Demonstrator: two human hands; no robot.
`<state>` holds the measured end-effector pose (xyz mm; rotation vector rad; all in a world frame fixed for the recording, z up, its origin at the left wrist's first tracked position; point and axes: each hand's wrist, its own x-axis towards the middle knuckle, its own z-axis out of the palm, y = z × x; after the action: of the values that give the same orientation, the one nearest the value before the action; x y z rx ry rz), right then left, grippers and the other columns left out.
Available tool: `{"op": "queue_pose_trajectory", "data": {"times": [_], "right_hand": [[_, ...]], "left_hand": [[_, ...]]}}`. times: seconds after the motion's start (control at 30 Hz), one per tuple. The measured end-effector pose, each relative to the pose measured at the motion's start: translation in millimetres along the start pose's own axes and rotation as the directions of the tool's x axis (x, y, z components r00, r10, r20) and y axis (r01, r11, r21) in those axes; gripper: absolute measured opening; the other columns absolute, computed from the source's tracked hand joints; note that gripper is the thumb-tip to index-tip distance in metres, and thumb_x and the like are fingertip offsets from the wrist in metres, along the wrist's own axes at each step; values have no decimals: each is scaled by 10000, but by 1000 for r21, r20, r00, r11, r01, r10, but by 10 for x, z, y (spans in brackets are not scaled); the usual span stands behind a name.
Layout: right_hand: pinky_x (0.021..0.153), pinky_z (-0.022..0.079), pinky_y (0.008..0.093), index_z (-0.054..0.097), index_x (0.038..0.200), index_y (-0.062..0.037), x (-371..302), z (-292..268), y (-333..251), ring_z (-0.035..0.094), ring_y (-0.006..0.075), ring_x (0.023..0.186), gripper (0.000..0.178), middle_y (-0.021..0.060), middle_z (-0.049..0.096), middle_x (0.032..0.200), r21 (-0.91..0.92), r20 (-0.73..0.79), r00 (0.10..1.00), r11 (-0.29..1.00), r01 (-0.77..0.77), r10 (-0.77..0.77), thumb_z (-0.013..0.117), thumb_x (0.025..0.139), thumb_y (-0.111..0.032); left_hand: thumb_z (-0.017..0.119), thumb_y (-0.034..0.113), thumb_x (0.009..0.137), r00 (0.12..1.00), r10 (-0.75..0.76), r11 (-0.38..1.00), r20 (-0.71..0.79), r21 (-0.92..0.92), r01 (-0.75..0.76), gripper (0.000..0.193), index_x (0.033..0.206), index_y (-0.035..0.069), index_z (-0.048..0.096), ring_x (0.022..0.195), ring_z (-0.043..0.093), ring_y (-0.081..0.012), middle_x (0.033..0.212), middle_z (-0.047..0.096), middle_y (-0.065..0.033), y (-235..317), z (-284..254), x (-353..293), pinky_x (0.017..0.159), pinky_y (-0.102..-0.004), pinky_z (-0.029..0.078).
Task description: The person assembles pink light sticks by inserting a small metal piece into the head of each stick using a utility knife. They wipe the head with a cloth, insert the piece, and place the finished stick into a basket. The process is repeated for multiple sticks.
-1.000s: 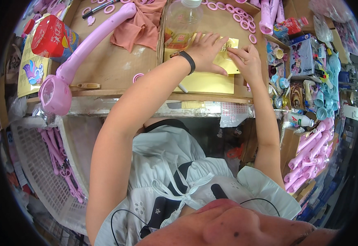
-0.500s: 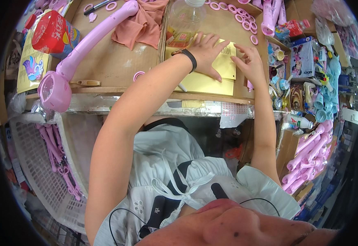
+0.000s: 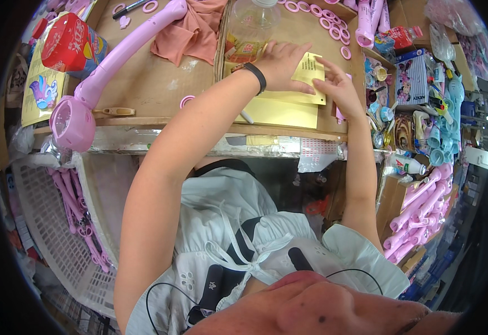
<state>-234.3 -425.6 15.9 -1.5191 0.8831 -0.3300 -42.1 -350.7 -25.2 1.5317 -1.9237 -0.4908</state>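
Note:
My left hand (image 3: 286, 68), with a dark band at its wrist, rests over a stack of yellow printed sheets (image 3: 311, 70). Its fingers stretch toward the far side and the thumb points right, apart from them. At the right edge of the top sheet is my right hand (image 3: 341, 92), thumb and index finger spread, their tips over the paper. The top sheet sits slightly askew above a lower yellow sheet (image 3: 283, 114). Just beyond my left hand stands a clear plastic bottle (image 3: 249, 30). A small white stick (image 3: 246, 116) pokes out beside the lower sheet.
Pink rings (image 3: 333, 25) lie in the cardboard tray's far right. A long pink wand-like part (image 3: 127, 53), an orange cloth (image 3: 191, 33) and a red jar (image 3: 65, 44) are on the left. Pink tubes (image 3: 420, 215) fill a box at right; a white basket (image 3: 54, 218) stands lower left.
The top yellow sheet has shifted a little to the right and tilted. My left hand's fingers have drawn closer together, and my right thumb has moved onto the sheet's edge.

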Motion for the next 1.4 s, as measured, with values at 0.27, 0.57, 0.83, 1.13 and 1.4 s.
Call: {"op": "queue_pose_trajectory", "data": {"times": [0.27,0.57,0.83,1.13,1.4], "right_hand": [[818,442,222,476,1270,4,87,35,-11,542,85,966,475,59,559,1184,209,167,983,971,-114,80,623,820,-36],[670,436,181,595,1139,-5,122,65,34,546,56,784,309,28,605,893,-31,-89,996,999,-12,9,620,854,-120],[575,390,156,642,1066,-8,174,36,106,510,26,697,260,-13,595,782,-232,-118,988,970,70,-100,642,846,-147],[684,445,185,642,1053,27,173,52,89,555,54,774,256,28,637,885,-162,-118,990,985,56,-75,629,856,-137],[716,462,205,647,1026,31,197,85,54,596,91,803,256,55,653,910,0,-173,982,997,-82,81,637,847,-152]], "left_hand": [[748,505,628,1000,26,999,-9,-35,-26,1037,1397,63,212,1250,340,-358,1291,411,-228,19,-23,-14,1047,-439,187],[769,413,631,1000,-15,1000,25,16,14,963,1377,71,265,1247,347,-346,1292,423,-205,-29,-12,1,1053,-448,191],[749,400,667,999,-43,998,26,47,42,860,1340,58,336,1248,354,-311,1296,427,-176,-49,19,19,1056,-446,194],[748,411,660,999,-32,995,42,91,28,826,1312,58,382,1258,341,-288,1310,413,-147,-84,72,19,1062,-454,179],[753,481,619,1000,-12,990,-3,138,12,870,1307,86,394,1244,364,-269,1283,441,-122,-93,119,1,1046,-462,191]]}}
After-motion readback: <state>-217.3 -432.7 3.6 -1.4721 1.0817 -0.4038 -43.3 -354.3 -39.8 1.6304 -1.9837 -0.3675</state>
